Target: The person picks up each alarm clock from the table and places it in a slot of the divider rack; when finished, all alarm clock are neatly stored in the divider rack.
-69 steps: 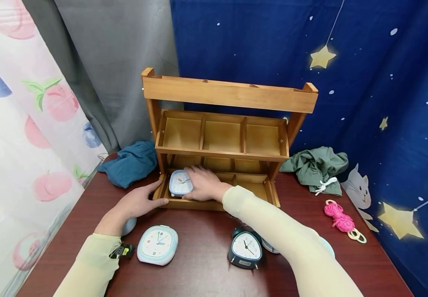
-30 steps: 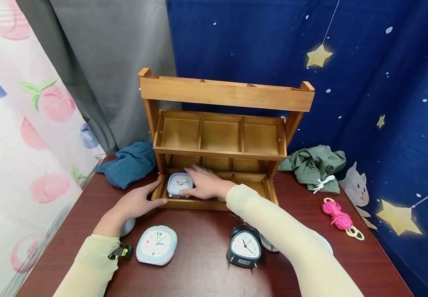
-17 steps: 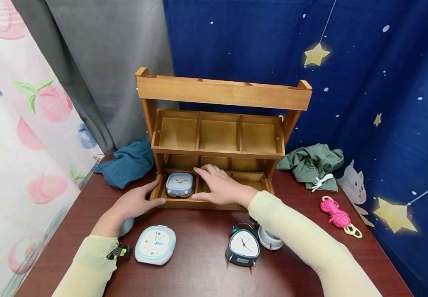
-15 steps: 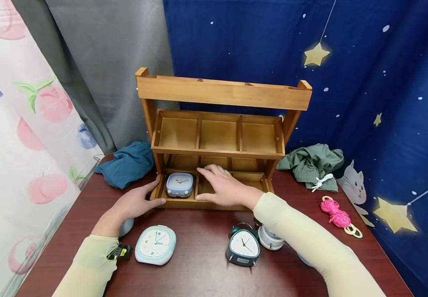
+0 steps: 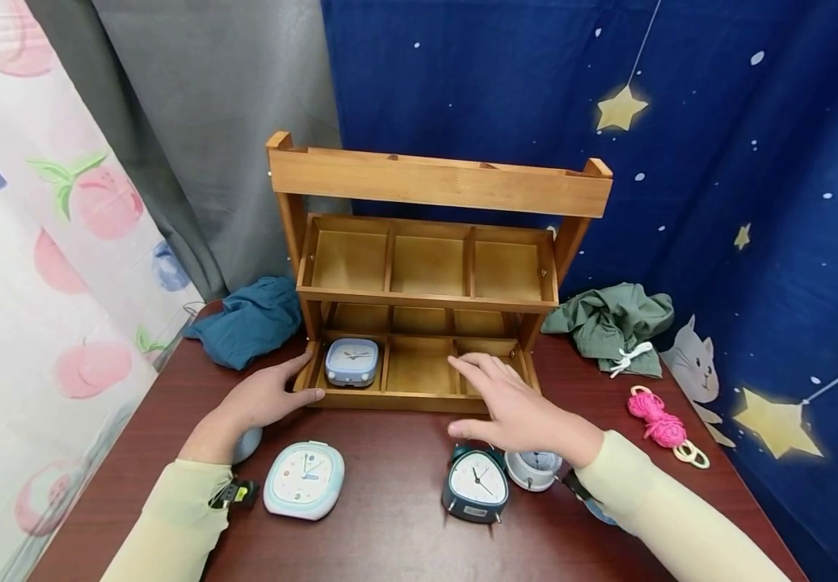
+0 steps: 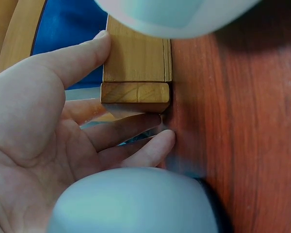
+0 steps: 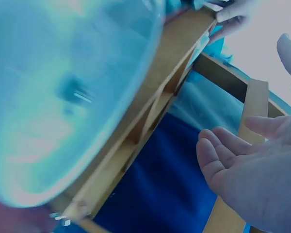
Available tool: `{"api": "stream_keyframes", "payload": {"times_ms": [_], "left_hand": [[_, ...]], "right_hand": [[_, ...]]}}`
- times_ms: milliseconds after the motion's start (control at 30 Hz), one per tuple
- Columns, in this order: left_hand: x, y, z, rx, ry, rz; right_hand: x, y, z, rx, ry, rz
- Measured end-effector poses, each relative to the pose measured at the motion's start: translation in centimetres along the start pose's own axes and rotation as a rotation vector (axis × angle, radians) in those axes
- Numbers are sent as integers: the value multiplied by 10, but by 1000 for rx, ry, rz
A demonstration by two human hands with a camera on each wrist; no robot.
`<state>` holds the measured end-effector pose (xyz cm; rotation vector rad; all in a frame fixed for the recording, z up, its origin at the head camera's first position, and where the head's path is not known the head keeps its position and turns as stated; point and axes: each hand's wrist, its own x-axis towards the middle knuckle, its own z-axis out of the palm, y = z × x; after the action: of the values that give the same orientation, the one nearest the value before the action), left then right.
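Note:
My left hand [image 5: 262,398] grips the left front corner of a wooden tiered shelf [image 5: 440,182], thumb and fingers on either side of the wood [image 6: 136,56] in the left wrist view. A small blue alarm clock [image 5: 351,364] rests in the bottom tier's left compartment. My right hand [image 5: 524,408], empty with fingers spread, hovers before the bottom tier's right side. Below it stand a dark green alarm clock [image 5: 477,485] and a white clock [image 5: 531,473], partly hidden. A pale blue-and-white clock [image 5: 305,480] lies nearer the left sleeve.
Teal cloth [image 5: 251,322] lies left of the shelf, green cloth [image 5: 611,327] right of it. Pink yarn with rings [image 5: 662,420] is at the table's right. A rounded grey-blue object [image 5: 247,444] shows behind my left wrist, and a blue one [image 5: 596,511] under my right sleeve.
My right hand let go of the blue clock, leaving it in the left compartment, and moved right and toward me. The left hand stayed at the shelf corner.

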<state>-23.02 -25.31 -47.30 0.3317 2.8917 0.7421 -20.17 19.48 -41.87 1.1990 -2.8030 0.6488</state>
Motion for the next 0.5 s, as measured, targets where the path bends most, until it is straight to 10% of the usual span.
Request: {"api": "stream_keyframes", "payload": {"times_ms": [500], "left_hand": [[0, 3, 0, 0, -6, -5]], "right_hand": [[-73, -10, 34, -41, -34, 36]]}}
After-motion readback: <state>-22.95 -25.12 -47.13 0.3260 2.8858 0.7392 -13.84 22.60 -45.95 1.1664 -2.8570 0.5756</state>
